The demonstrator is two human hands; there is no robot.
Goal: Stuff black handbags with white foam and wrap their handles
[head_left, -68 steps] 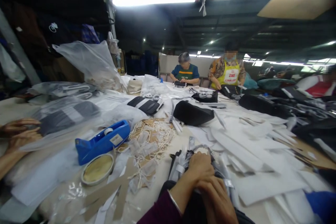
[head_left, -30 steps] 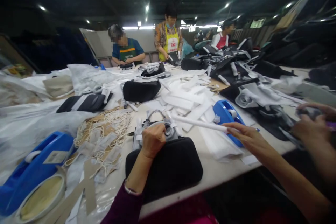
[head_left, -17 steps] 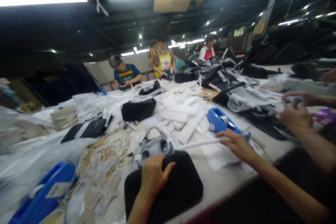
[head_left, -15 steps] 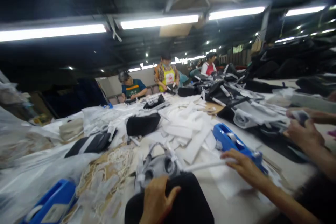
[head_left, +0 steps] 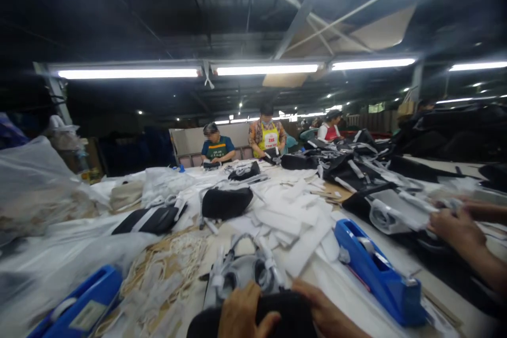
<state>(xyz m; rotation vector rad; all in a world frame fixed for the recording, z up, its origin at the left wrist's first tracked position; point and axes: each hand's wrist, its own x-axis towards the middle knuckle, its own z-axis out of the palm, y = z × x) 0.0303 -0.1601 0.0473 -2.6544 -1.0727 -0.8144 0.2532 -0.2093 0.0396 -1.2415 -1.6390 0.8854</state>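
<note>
At the bottom centre is a black bag (head_left: 291,309) with rounded corners. Grey rolled straps (head_left: 241,269), wrapped in pale, film-like material, lie along its far side. My left hand (head_left: 242,310) is closed over the bag's top edge, thumb on the near face and fingers over the far side. On the right edge of the same bag, my right hand (head_left: 317,303) has its fingers curled round the corner; any strip under them is hidden. A blue tape dispenser (head_left: 380,274) stands just right of my right hand.
Another blue tape dispenser (head_left: 79,301) is at lower left, beside tangled cord loops (head_left: 170,264). White foam sheets (head_left: 297,222) and black bags (head_left: 225,203) cover the table beyond. At right, a co-worker's hands (head_left: 455,224) handle a wrapped strap. Several people work across the table.
My right hand has moved left from beside the dispenser to the bag, and the white strip stretched between them no longer shows. My left hand stays on the bag. The view has tilted up.
</note>
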